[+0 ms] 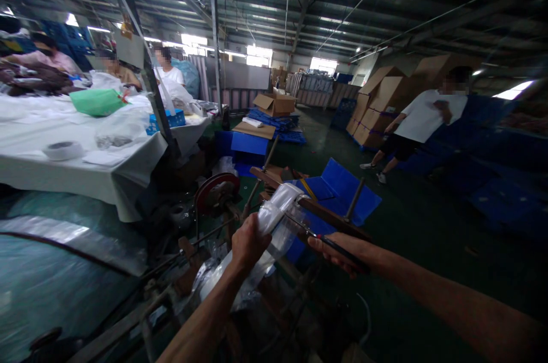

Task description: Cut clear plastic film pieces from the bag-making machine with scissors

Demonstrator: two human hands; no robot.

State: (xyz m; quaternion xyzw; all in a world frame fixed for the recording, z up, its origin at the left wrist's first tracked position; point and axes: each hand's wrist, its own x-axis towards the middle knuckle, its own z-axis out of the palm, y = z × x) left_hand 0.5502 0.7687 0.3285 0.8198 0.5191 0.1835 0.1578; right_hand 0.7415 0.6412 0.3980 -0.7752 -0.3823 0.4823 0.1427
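My left hand point(249, 240) is closed round a bunched strip of clear and white plastic film point(280, 200), whose upper end lies over a brown bar point(314, 209). Loose film hangs below the fist toward the machine frame. In my right hand point(342, 251) is a slim tool with a dark and red handle point(338, 250); its thin metal end points up and left and reaches the film. What kind of tool it is, I cannot tell. A red-rimmed wheel point(216, 194) stands left of the film.
A white-covered table point(98, 180) with bags and a tape roll point(63, 149) is at left, people seated behind it. Blue open boxes point(355, 192) lie beyond the bar. A person in a white shirt point(428, 115) stands at right near stacked cartons point(370, 117).
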